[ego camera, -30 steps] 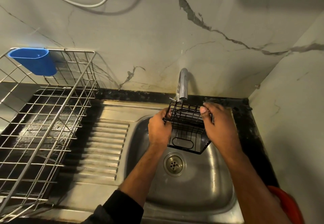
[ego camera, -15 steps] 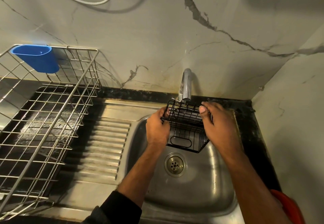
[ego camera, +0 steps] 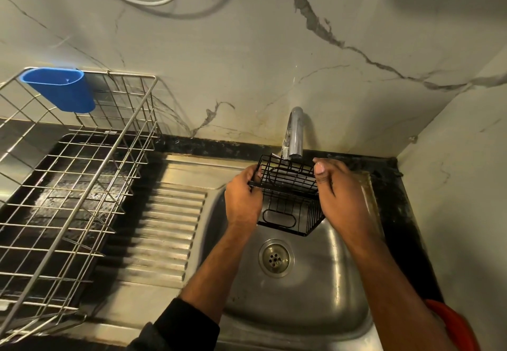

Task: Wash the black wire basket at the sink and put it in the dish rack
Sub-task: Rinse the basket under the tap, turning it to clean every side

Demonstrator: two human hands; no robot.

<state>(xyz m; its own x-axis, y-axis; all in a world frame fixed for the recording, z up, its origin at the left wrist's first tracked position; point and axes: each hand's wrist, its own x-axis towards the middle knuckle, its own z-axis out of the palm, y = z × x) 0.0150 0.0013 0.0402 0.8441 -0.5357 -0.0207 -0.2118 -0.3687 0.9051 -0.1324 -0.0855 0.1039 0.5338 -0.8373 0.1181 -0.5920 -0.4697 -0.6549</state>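
A small black wire basket (ego camera: 288,186) hangs over the steel sink (ego camera: 323,290), just under the chrome tap (ego camera: 295,134). It is tipped, with its open side facing me and down. My left hand (ego camera: 242,199) grips its left edge and my right hand (ego camera: 343,194) grips its right side, thumb on the upper rim. The steel wire dish rack (ego camera: 68,175) stands on the counter at the left, apart from the sink. I cannot tell whether water runs from the tap.
A blue plastic cup holder (ego camera: 60,91) hangs on the rack's back rim. The ribbed drainboard (ego camera: 164,227) lies between rack and sink. The drain (ego camera: 275,258) sits below the basket. A marble wall rises close behind and at the right. An orange object (ego camera: 452,323) shows at the lower right.
Both hands have tilted the basket a little, raising its upper face closer to the tap spout. The view has shifted slightly.
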